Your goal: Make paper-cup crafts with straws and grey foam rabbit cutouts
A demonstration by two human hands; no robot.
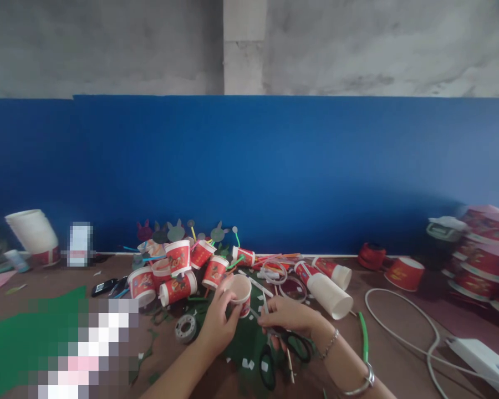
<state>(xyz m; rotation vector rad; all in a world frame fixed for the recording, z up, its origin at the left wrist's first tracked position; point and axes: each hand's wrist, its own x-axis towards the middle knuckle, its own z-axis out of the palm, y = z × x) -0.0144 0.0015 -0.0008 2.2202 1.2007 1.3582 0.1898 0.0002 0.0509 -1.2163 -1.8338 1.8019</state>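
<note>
My left hand (218,321) grips a red-and-white paper cup (245,303) by its side, its open mouth tilted up toward me. My right hand (291,316) is closed around a pair of scissors (291,337) near their pivot. The dark handle loops hang below my palm, and the blades point up beside the cup. A thin pale stick (290,363) shows under my right hand; whether it is held I cannot tell. Scraps of white paper (248,364) lie on dark green sheet material beneath both hands.
Several red cups (177,288) with straws and paper animal shapes are heaped at centre left. A tape roll (186,329) lies nearby. Nested cups (330,296), a white cable (399,291), a power strip (480,357) and stacked red cups (486,263) are on the right. A blue panel (274,172) stands behind.
</note>
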